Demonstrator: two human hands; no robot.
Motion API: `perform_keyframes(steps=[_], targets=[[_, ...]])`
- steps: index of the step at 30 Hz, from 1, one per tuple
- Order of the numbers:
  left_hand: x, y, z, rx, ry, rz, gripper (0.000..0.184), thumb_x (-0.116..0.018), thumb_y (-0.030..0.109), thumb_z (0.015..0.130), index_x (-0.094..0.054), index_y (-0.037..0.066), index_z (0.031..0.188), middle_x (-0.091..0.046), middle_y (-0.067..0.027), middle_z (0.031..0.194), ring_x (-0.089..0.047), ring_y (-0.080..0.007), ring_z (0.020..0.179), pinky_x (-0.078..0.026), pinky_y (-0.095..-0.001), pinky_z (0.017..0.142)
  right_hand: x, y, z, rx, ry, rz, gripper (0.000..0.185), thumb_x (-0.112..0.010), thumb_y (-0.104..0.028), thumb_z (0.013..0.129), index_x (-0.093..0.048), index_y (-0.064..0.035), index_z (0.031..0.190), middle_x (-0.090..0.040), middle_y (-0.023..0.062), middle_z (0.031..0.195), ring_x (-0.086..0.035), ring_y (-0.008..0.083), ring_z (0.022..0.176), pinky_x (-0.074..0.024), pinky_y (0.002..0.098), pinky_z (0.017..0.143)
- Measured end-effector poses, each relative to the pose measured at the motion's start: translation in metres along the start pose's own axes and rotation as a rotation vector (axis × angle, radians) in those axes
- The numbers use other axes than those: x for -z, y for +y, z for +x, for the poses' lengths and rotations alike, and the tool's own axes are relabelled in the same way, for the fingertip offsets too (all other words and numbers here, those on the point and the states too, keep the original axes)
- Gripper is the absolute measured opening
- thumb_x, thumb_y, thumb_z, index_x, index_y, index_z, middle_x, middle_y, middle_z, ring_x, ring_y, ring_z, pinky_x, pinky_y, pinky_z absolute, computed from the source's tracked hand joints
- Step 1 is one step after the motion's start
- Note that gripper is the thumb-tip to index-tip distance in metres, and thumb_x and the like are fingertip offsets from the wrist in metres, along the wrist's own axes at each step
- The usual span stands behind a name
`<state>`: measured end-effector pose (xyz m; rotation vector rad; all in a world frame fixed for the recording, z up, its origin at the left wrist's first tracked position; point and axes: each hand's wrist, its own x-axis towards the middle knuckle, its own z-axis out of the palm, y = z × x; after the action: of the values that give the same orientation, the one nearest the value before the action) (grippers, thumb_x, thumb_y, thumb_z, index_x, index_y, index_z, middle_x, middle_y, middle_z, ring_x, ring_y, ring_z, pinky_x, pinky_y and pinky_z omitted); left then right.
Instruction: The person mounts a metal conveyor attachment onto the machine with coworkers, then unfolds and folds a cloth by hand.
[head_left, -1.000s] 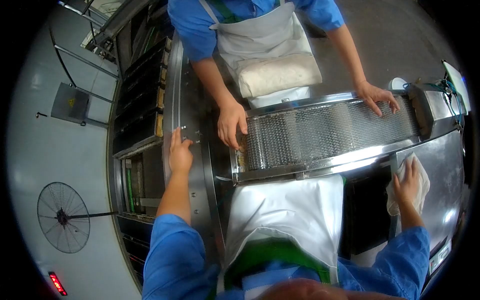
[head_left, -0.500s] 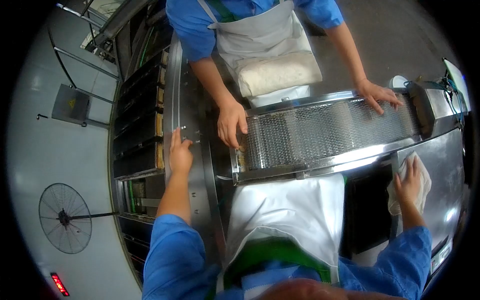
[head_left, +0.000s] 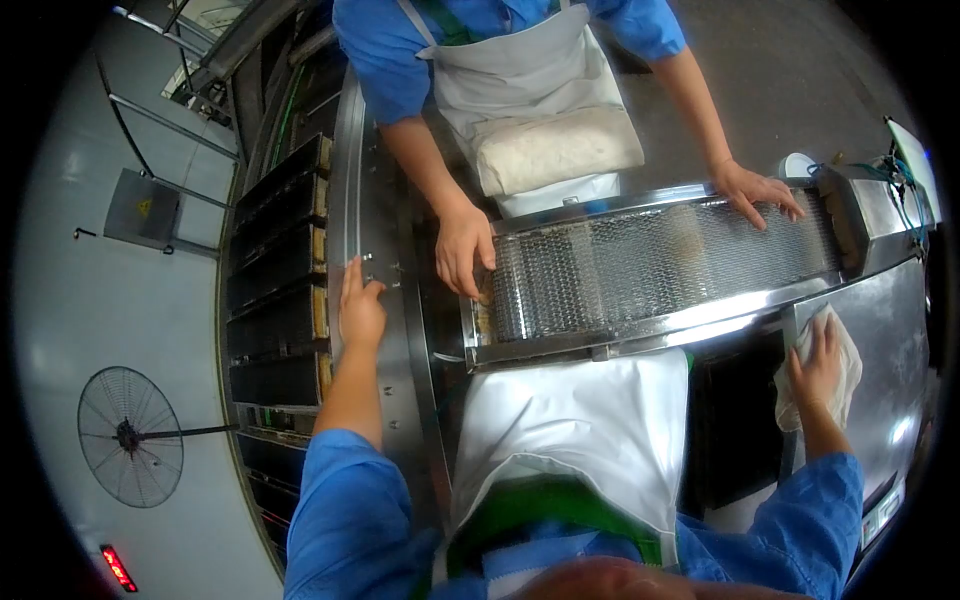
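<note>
My left hand (head_left: 362, 310) rests on the long metal rail (head_left: 393, 350) at the left, fingers stretched out and holding nothing. On the right, my right hand (head_left: 817, 365) lies spread on a white cloth (head_left: 847, 372), which sits on a steel table (head_left: 885, 330). Between my arms and a co-worker runs a metal mesh conveyor (head_left: 640, 265). One hand of the co-worker (head_left: 463, 248) is at its left end, the other (head_left: 755, 193) over its right part. No object is seen on the mesh.
Dark trays (head_left: 275, 270) with light edges stand in a row beyond the rail. The co-worker's white apron (head_left: 520, 80) has a thick roll at the waist. A fan (head_left: 128, 433) and a grey box (head_left: 142, 207) are on the wall. Cables (head_left: 900, 180) hang at the right.
The dark trays beyond the rail have shifted downward in the view. My hands and the cloth have stayed in place. The co-worker's right-side hand has moved slightly to the right.
</note>
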<state>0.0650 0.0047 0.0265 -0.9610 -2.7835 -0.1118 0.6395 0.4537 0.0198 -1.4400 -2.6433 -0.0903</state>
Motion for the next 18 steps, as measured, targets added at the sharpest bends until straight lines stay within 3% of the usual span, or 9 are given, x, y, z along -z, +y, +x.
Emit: perform_keyframes(steps=[3,16,18], targets=[[-0.0037,-0.0024,0.0007,-0.014,0.018,0.006,0.021,-0.056,-0.008,0.073,-0.068,0.007,0.082,-0.037,-0.0113,0.146,-0.034,-0.0280,0.136,-0.037,-0.0353,0.106,0.0033,-0.0029,0.0005,0.014,0.002,0.018,0.068,-0.067,-0.018,0.076,-0.039,-0.0094,0.138,-0.028,0.0209,0.148,-0.031,0.0413,0.134,-0.0291,0.0458,0.109],[-0.0048,-0.0050,-0.0001,-0.052,0.043,0.014,0.017,-0.057,-0.005,0.073,-0.067,0.006,0.080,-0.038,-0.0138,0.144,-0.036,-0.0309,0.134,-0.039,-0.0376,0.103,0.0064,-0.0065,-0.0004,0.012,-0.011,0.021,0.068,-0.067,-0.016,0.077,-0.038,-0.0086,0.139,-0.028,0.0216,0.148,-0.029,0.0400,0.135,-0.0275,0.0452,0.110],[-0.0062,-0.0060,-0.0006,-0.053,0.047,0.011,0.017,-0.057,-0.005,0.073,-0.067,0.006,0.080,-0.038,-0.0137,0.144,-0.036,-0.0309,0.134,-0.039,-0.0376,0.103,0.0063,-0.0066,-0.0004,0.019,0.015,0.014,0.068,-0.069,-0.021,0.076,-0.040,-0.0113,0.136,-0.030,0.0204,0.147,-0.029,0.0401,0.135,-0.0276,0.0455,0.110]])
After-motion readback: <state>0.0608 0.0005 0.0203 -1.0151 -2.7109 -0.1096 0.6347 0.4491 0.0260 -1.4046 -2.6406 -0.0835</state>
